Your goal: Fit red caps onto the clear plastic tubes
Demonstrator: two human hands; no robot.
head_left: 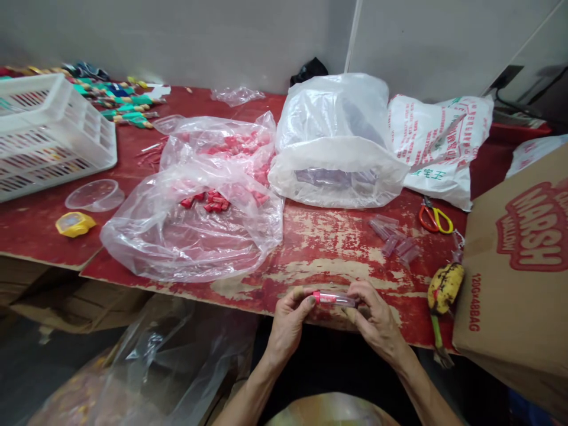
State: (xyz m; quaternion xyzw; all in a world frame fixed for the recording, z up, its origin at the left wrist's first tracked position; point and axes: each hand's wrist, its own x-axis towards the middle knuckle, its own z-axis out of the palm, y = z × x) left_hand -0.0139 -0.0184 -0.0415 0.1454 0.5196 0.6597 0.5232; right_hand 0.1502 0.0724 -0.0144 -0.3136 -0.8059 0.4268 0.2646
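Note:
Between my two hands, just over the table's front edge, lies a clear plastic tube (pixel 339 300) with a red cap (pixel 316 297) on its left end. Fingers and thumb of my left hand (pixel 290 313) pinch the capped end. My right hand (pixel 375 313) is closed around the other end, hiding its tip. Several loose clear tubes (pixel 394 239) lie on the red table beyond my right hand. To the left, an open clear plastic bag (pixel 177 236) holds many small red pieces (pixel 216 200).
White plastic bags (pixel 335 118) and a printed white sack (pixel 439 142) stand at the back. Red-and-yellow scissors (pixel 435 218), a spotted banana (pixel 446 288) and a large cardboard box (pixel 519 254) are on the right. A white basket (pixel 55 130) and yellow tape measure (pixel 75 224) sit left.

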